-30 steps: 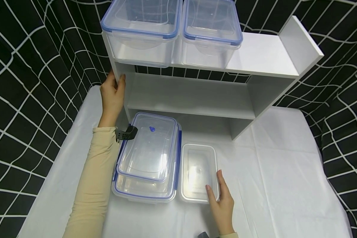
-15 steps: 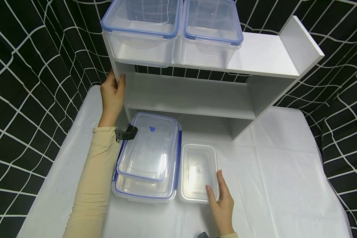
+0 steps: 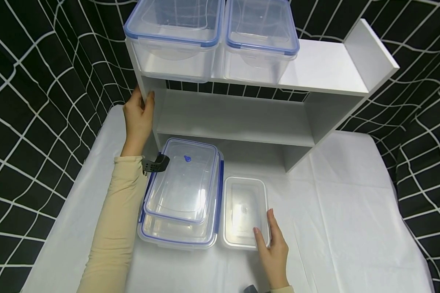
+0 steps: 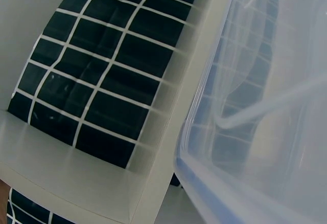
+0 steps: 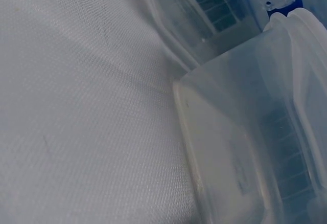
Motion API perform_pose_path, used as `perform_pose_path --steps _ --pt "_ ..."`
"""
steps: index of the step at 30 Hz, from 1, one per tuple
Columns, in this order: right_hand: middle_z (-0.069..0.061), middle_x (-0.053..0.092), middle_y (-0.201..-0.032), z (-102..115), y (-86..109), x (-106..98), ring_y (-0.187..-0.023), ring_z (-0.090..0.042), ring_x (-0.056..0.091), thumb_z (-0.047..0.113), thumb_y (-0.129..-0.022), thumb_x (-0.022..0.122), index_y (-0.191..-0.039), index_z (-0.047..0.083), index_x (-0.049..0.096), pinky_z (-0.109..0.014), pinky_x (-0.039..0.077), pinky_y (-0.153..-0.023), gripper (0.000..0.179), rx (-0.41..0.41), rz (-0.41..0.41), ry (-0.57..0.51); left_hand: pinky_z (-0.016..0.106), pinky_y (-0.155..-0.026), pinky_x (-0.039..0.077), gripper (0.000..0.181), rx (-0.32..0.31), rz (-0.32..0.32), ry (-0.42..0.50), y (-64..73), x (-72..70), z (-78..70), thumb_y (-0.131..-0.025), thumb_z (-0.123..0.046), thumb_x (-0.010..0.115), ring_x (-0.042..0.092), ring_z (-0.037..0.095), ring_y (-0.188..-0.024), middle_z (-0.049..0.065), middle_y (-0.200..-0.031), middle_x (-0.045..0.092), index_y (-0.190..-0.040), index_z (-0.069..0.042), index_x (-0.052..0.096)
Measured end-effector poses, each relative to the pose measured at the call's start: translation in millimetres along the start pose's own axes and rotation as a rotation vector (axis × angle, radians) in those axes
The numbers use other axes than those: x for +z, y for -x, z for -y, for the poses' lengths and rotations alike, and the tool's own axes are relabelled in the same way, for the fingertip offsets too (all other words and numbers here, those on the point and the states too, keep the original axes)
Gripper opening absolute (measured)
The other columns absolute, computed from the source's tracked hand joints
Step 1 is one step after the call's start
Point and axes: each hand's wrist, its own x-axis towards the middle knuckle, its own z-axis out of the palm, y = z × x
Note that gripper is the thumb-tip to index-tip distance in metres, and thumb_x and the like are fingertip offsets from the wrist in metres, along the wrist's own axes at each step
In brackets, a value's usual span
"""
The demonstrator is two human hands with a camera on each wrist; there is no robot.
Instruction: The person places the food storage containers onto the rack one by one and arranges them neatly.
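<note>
My left hand (image 3: 138, 120) grips the front edge of the white shelf unit's left side panel (image 3: 159, 103), thumb on the inner face and fingers behind. At the lower middle of the head view, my right hand (image 3: 274, 250) holds a small clear lidded food container (image 3: 243, 211) by its near right corner. The thumb lies on the lid and the fingers run along the right side. The right wrist view shows a clear container wall (image 5: 230, 147) close up beside the white cloth. Neither wrist view shows much of a hand.
Left of the small container lie a large clear food container (image 3: 179, 232) with blue clips and a smaller blue-rimmed one (image 3: 187, 183) on top. Two big blue-lidded boxes, a left one (image 3: 172, 61) and a right one (image 3: 258, 65), stand on the top shelf (image 3: 322, 67). Black-and-white grid cloth (image 3: 25, 122) hangs around.
</note>
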Motion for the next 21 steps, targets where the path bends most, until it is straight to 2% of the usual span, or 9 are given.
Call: perform_pose_path --steps 13,21 --pt "-0.026 0.038 -0.142 3.9 2.0 2.9 -0.127 -0.045 0.036 -0.004 -0.08 0.069 -0.138 -0.008 0.039 -0.013 0.023 -0.103 0.065 0.057 0.014 -0.011 0.028 -0.086 0.047 0.027 0.005 -0.001 0.002 -0.1 -0.2 -0.1 -0.095 -0.001 0.05 0.06 0.03 -0.107 0.023 -0.117 0.061 -0.118 0.011 0.056" --pt "-0.025 0.037 -0.143 1.7 4.4 4.6 -0.128 -0.044 0.035 -0.002 -0.08 0.07 -0.14 -0.005 0.037 -0.013 0.02 -0.105 0.069 0.067 0.016 0.016 0.029 -0.085 0.048 0.027 0.013 0.006 -0.001 0.2 -0.5 0.9 -0.095 -0.001 0.049 0.06 0.033 -0.106 0.023 -0.117 0.061 -0.119 0.011 0.055"
